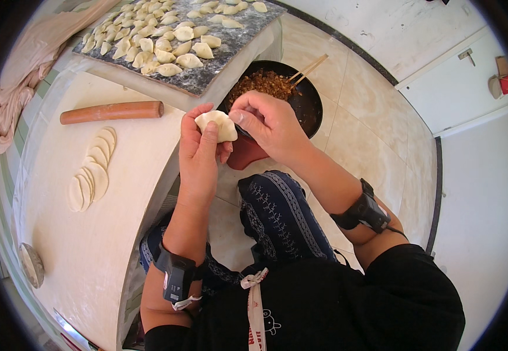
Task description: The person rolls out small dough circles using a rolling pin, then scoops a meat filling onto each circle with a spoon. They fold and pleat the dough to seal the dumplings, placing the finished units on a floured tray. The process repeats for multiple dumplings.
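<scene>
My left hand (201, 140) holds a folded dumpling (219, 126), its thumb pressed on the pale dough and its fingers behind. At the dumpling's upper right edge, the thumb and bent forefinger of my right hand (267, 123) are pinched together. Just beyond my hands is a black pan (311, 112) of brown minced filling (258, 85), with a pair of wooden chopsticks (310, 69) resting in it. Left of my hands, overlapping round dough wrappers (98, 175) lie on a pale board (74, 245). A wooden rolling pin (111, 112) lies above them.
A floured dark board (219, 52) at the back bears many shaped dumplings (165, 56). A small bowl (32, 265) sits at the pale board's left edge, and a knife blade (72, 327) lies near its front corner. Reddish support (247, 153) shows beneath the pan. Pink cloth (21, 87) hangs at left.
</scene>
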### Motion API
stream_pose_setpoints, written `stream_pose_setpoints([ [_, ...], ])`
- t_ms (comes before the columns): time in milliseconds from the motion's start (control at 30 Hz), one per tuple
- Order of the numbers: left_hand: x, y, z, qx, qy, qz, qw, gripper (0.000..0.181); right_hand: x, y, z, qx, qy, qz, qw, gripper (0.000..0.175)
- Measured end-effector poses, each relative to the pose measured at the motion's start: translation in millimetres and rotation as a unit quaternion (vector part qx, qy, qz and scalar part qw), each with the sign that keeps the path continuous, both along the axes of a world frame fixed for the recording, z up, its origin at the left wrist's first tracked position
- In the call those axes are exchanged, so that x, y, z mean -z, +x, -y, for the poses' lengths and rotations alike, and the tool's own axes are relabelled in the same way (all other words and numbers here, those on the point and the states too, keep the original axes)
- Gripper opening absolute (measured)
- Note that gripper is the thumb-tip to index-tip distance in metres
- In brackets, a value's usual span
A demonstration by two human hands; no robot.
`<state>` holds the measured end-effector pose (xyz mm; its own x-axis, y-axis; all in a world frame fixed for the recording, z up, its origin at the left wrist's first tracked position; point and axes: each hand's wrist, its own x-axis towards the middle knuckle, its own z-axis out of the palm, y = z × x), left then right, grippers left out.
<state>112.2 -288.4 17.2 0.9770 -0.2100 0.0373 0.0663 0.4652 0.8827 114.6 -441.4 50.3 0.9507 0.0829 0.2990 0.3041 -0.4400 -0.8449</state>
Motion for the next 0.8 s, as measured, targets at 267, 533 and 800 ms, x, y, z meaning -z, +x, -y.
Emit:
stream_pose_setpoints([
  [267,-3.3,-3.0,4.2,0.007,0.096,0.065,0.993,0.051,2.7,2.9,-8.5,-0.015,-0.062,0.087,0.994,0.008],
  [533,7.5,0.0,4.1,0.041,0.100,0.069,0.992,0.064,3.7,6.3,-13.4,-0.021,-0.018,0.102,0.994,0.016],
  [800,12.7,1.1,2.4,0.073,0.101,0.053,0.991,0.076,4.9,12.2,-11.3,-0.035,-0.070,0.089,0.993,0.010],
])
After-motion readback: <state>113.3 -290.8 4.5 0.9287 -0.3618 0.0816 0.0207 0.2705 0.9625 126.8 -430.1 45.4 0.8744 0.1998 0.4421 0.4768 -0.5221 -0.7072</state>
